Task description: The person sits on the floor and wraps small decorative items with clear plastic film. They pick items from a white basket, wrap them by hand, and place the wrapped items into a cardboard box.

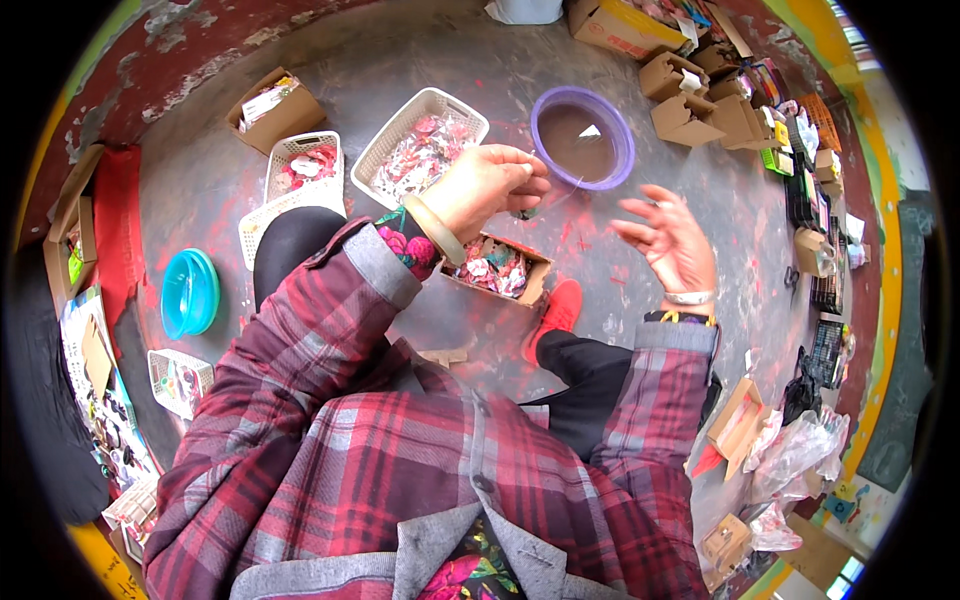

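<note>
My left hand (485,192) is raised in front of me with its fingers pinched together. A small dark bit shows just under its fingertips, too small to name. To the right, my right hand (672,248) is held up with its fingers apart and nothing in them. Below my left hand is a cardboard box (537,281) filled with red and white pieces. Beyond that hand a large white basket (368,165) holds many small clear packets with red in them. A purple basin (627,150) of murky water, with a small white piece in it, lies past the two hands.
Left of the large basket are a smaller white basket (335,150) and an open carton (285,130). Teal basins (190,292) and another white basket (182,385) lie further left. Cartons (685,118) and crates line the right wall, with clear plastic bags (800,455) nearer me.
</note>
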A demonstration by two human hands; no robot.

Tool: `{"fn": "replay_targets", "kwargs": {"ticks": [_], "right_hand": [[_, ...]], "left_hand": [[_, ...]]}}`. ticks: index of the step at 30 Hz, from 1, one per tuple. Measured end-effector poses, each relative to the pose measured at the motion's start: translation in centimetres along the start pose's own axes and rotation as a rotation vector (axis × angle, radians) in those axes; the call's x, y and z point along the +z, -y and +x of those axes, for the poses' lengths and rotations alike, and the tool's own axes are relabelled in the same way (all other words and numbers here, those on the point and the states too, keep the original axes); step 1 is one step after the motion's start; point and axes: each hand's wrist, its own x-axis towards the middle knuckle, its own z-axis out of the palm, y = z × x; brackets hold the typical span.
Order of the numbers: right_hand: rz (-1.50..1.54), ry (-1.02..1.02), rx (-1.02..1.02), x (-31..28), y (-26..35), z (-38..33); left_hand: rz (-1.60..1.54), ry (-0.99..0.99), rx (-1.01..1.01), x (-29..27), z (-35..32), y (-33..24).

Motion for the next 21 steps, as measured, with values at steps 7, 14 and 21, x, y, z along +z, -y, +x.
{"fn": "replay_targets", "kwargs": {"ticks": [7, 14, 21], "right_hand": [[0.046, -0.331, 0.029, 0.2, -0.3, 1.6], [0.215, -0.168, -0.021, 0.8, 0.6, 1.3], [0.132, -0.04, -0.079, 7.4, 2.2, 0.3]], "left_hand": [[0.035, -0.002, -0.007, 0.4, -0.1, -0.4], [0.007, 0.007, -0.005, 0.3, -0.4, -0.5], [-0.123, 0.049, 0.026, 0.5, -0.4, -0.1]]}}
